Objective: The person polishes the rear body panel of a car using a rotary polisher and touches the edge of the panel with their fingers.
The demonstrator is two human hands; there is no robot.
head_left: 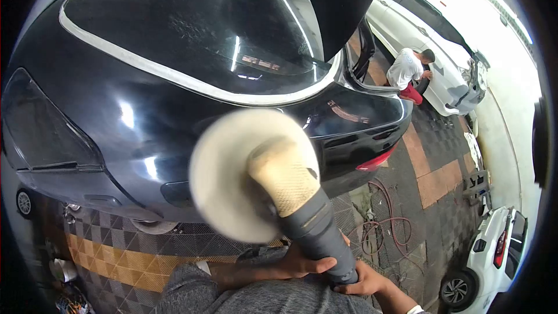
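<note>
Both my hands are wrapped round the dark grey body of a polisher (317, 229) held in front of my torso. My left hand (305, 263) grips its near side, and my right hand (363, 279) closes round its rear end. The tool's front is a tan, textured head, with a large round white pad (218, 180) blurred as if spinning. Behind the pad is the glossy black side of a car (116, 110). I cannot tell whether the pad touches the paint. Whitish masking tape (174, 78) borders the car's dark window glass (192, 29).
A red hose (401, 218) lies coiled on the tiled floor (174, 244) at right. Another person (404, 70) crouches by a white car (442, 64) at the back right. A second white car (488, 261) stands at the lower right. A bucket (65, 269) is at lower left.
</note>
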